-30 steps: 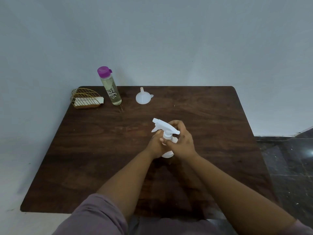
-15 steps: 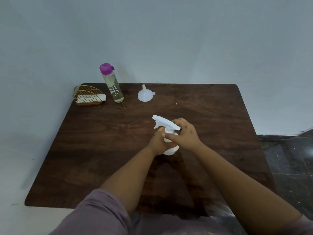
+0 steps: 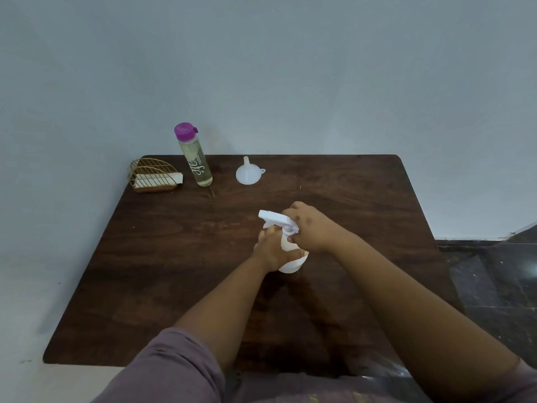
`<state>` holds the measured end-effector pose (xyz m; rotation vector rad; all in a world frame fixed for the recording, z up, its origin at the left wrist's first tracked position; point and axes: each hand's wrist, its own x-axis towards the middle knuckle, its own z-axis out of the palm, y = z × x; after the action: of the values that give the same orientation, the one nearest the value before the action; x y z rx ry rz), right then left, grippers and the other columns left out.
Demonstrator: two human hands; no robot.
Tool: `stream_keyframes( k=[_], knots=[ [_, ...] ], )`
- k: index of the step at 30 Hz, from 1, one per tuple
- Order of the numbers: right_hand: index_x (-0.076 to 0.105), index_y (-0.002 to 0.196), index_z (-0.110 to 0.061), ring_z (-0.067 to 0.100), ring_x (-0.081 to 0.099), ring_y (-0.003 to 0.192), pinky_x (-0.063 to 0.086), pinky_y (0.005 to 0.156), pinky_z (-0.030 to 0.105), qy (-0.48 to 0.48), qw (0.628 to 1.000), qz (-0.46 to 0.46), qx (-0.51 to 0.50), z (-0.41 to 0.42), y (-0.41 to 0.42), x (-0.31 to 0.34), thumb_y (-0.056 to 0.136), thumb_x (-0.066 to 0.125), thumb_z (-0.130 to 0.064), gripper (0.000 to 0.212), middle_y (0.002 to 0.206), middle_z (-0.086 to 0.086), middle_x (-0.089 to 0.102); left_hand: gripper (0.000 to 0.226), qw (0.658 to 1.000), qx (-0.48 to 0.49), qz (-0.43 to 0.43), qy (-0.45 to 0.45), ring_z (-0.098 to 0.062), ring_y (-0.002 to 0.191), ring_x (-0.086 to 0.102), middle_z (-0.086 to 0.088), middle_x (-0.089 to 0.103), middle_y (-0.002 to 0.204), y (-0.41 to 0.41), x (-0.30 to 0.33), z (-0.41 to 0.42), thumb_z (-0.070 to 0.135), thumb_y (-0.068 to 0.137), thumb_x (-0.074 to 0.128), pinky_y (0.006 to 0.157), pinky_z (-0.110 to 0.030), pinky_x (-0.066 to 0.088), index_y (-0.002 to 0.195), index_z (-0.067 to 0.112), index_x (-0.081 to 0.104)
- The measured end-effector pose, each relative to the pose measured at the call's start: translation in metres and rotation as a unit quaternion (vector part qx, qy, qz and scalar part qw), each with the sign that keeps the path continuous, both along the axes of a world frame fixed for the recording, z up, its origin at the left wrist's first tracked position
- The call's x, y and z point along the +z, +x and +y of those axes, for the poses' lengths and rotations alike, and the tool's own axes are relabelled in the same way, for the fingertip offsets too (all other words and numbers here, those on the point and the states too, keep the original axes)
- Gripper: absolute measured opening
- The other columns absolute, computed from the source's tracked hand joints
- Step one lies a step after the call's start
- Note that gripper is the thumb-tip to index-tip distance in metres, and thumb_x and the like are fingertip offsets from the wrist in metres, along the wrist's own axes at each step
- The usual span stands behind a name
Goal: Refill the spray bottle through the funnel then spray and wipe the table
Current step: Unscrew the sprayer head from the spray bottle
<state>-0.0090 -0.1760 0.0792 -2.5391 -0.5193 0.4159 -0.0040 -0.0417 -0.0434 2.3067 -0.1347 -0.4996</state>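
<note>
Now, largest first:
desk (image 3: 162,286): dark wood
sprayer (image 3: 292,261): mid-desk, upright
left hand (image 3: 270,251): wrapped round sprayer body
right hand (image 3: 309,226): gripping sprayer head
bottle (image 3: 194,157): back left, capped
funnel (image 3: 248,173): beside bottle, spout up

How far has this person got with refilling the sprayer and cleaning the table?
Barely started. Nothing looks done: the funnel lies unused by the wall, and the refill bottle is capped. In hand: the left hand holds the spray bottle while the right hand grips its spray head, probably unscrewing it. Filling, spraying and wiping remain.
</note>
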Motion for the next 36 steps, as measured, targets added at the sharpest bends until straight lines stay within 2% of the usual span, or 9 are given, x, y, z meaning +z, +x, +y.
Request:
stream_keyframes(
  k=[4, 8, 14, 17, 23, 26, 29, 31, 36],
  knots=[
    [0.054, 0.119, -0.017, 0.015, 0.053, 0.09, 0.037, 0.069, 0.016, 0.029, 1.0, -0.003, 0.006, -0.005, -0.001, 0.021, 0.09, 0.061, -0.013, 0.03, 0.11, 0.004, 0.057, 0.098, 0.997, 0.034, 0.03, 0.063, -0.027, 0.131, 0.025, -0.004, 0.029, 0.14, -0.006, 0.007, -0.002, 0.078, 0.064, 0.064, 0.103, -0.044, 0.033, 0.141, 0.032, 0.027],
    [0.054, 0.106, -0.014, 0.018, 0.059, 0.088, 0.043, 0.072, 0.023, 0.084, 0.996, -0.009, -0.009, -0.01, -0.005, 0.038, 0.087, 0.061, -0.012, 0.021, 0.104, 0.002, 0.064, 0.1, 0.994, 0.045, 0.016, 0.1, -0.024, 0.131, 0.029, -0.003, 0.033, 0.139, -0.01, 0.012, -0.004, 0.078, 0.064, 0.065, 0.104, -0.039, 0.032, 0.14, 0.023, 0.029],
    [0.048, 0.129, -0.017, 0.017, 0.06, 0.102, 0.046, 0.086, 0.027, 0.17, 0.983, -0.028, -0.068, -0.017, -0.01, 0.061, 0.09, 0.062, -0.02, 0.042, 0.117, -0.002, 0.062, 0.096, 0.994, 0.06, 0.029, 0.091, -0.026, 0.13, 0.028, -0.002, 0.032, 0.138, -0.012, 0.016, -0.004, 0.075, 0.065, 0.067, 0.097, -0.042, 0.04, 0.14, 0.026, 0.032],
    [0.053, 0.12, -0.023, 0.016, 0.064, 0.098, 0.052, 0.09, 0.033, 0.24, 0.963, -0.015, -0.12, -0.023, -0.012, 0.07, 0.088, 0.065, -0.021, 0.034, 0.109, -0.003, 0.064, 0.094, 0.994, 0.07, 0.03, 0.08, -0.027, 0.13, 0.027, -0.001, 0.032, 0.138, -0.015, 0.015, -0.004, 0.075, 0.066, 0.067, 0.096, -0.042, 0.04, 0.139, 0.028, 0.033],
    [0.054, 0.111, -0.016, 0.024, 0.069, 0.096, 0.057, 0.089, 0.043, 0.363, 0.911, 0.025, -0.194, -0.033, -0.015, 0.084, 0.089, 0.065, -0.014, 0.025, 0.103, 0.008, 0.064, 0.091, 0.994, 0.065, 0.021, 0.088, -0.027, 0.129, 0.027, -0.002, 0.031, 0.136, -0.018, 0.014, -0.006, 0.076, 0.065, 0.066, 0.095, -0.042, 0.041, 0.137, 0.032, 0.033],
    [0.054, 0.111, -0.014, 0.021, 0.071, 0.092, 0.059, 0.084, 0.036, 0.387, 0.897, 0.013, -0.212, -0.037, -0.017, 0.095, 0.09, 0.065, -0.014, 0.024, 0.098, 0.009, 0.065, 0.094, 0.992, 0.061, 0.025, 0.104, -0.027, 0.129, 0.027, -0.002, 0.03, 0.137, -0.018, 0.014, -0.006, 0.08, 0.064, 0.062, 0.094, -0.041, 0.041, 0.139, 0.033, 0.031],
    [0.053, 0.112, -0.014, -0.005, 0.068, 0.076, 0.051, 0.062, 0.007, 0.343, 0.913, -0.047, -0.217, -0.039, -0.019, 0.105, 0.089, 0.066, -0.017, 0.026, 0.097, 0.003, 0.063, 0.093, 0.991, 0.055, 0.021, 0.12, -0.027, 0.129, 0.027, -0.002, 0.03, 0.137, -0.017, 0.015, -0.006, 0.08, 0.065, 0.061, 0.092, -0.04, 0.041, 0.139, 0.033, 0.031],
    [0.053, 0.111, -0.015, -0.007, 0.066, 0.074, 0.047, 0.059, 0.004, 0.319, 0.92, -0.07, -0.216, -0.039, -0.021, 0.111, 0.09, 0.065, -0.019, 0.025, 0.096, 0.001, 0.063, 0.092, 0.991, 0.05, 0.022, 0.122, -0.027, 0.129, 0.027, -0.002, 0.03, 0.137, -0.017, 0.017, -0.007, 0.079, 0.066, 0.062, 0.092, -0.041, 0.041, 0.14, 0.033, 0.031],
    [0.051, 0.11, -0.017, 0.013, 0.071, 0.085, 0.058, 0.083, 0.033, 0.289, 0.934, -0.077, -0.195, -0.038, -0.027, 0.129, 0.092, 0.062, -0.025, 0.022, 0.1, 0.004, 0.065, 0.092, 0.991, 0.051, 0.035, 0.118, -0.031, 0.131, 0.03, -0.005, 0.031, 0.14, -0.018, 0.02, -0.009, 0.074, 0.07, 0.063, 0.094, -0.042, 0.041, 0.144, 0.033, 0.027]
  ],
)
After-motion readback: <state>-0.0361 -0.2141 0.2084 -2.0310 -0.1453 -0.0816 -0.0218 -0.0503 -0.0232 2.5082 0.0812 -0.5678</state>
